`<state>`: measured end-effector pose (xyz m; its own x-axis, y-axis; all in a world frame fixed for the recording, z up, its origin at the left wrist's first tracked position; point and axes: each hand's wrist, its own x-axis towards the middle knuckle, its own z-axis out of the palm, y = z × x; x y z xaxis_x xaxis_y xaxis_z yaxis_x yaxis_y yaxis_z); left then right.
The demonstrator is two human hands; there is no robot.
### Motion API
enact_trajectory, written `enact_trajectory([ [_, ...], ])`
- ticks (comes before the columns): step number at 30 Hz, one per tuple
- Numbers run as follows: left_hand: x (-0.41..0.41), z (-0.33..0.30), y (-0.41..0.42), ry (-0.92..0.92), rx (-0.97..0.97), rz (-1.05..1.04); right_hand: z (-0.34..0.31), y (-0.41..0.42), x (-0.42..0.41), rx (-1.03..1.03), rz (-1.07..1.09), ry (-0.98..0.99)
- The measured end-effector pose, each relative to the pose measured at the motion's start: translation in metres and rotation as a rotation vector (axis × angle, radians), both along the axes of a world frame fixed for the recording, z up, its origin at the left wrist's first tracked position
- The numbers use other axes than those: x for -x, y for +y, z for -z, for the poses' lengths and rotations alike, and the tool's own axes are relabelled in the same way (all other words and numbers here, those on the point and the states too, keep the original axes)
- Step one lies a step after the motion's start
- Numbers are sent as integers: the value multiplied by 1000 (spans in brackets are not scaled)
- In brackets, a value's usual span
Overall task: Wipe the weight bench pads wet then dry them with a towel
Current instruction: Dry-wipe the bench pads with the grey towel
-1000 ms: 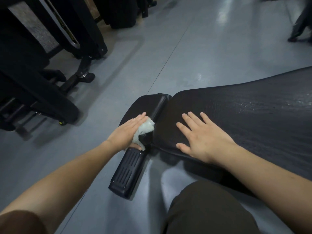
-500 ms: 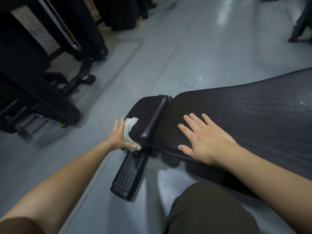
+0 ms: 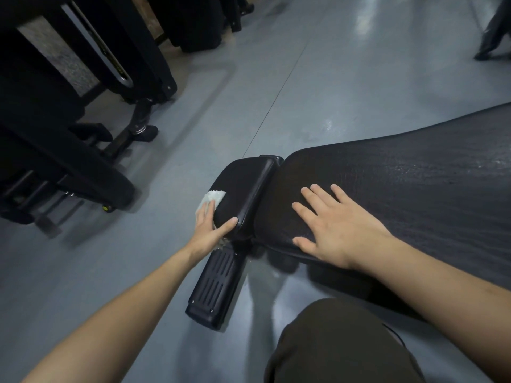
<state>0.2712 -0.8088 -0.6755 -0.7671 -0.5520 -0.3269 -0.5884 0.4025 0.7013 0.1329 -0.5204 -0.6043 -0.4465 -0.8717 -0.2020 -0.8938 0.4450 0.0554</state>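
Note:
The black weight bench has a long textured back pad (image 3: 401,194) running to the right and a small seat pad (image 3: 243,186) at its left end. My left hand (image 3: 210,230) presses a white cloth (image 3: 211,199) against the left side edge of the small pad, thumb lying on the pad's near corner. My right hand (image 3: 334,225) rests flat on the near end of the long pad, fingers spread, holding nothing. The long pad shows a wet sheen toward the right.
A black ribbed foot plate (image 3: 217,288) of the bench frame sticks out on the grey floor below the small pad. Black gym machines (image 3: 83,111) stand at the left and back. My knee in dark shorts (image 3: 337,344) is at the bottom.
My left hand has slid the cloth from the gap between the pads leftward, around the small pad's corner, and up along its left side edge. The right hand has stayed put.

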Motion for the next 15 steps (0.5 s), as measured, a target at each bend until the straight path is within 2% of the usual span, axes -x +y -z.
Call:
enact_trajectory([
  [6,8,-5,-25,-96,-73,-2,1,-1,0,9,-2,-3],
  [11,22,1,-33,-28,-125,-69,1,-1,0,7,-8,5],
  [15,37,4,-47,-69,-105,-76,1,-1,0,13,-7,11],
])
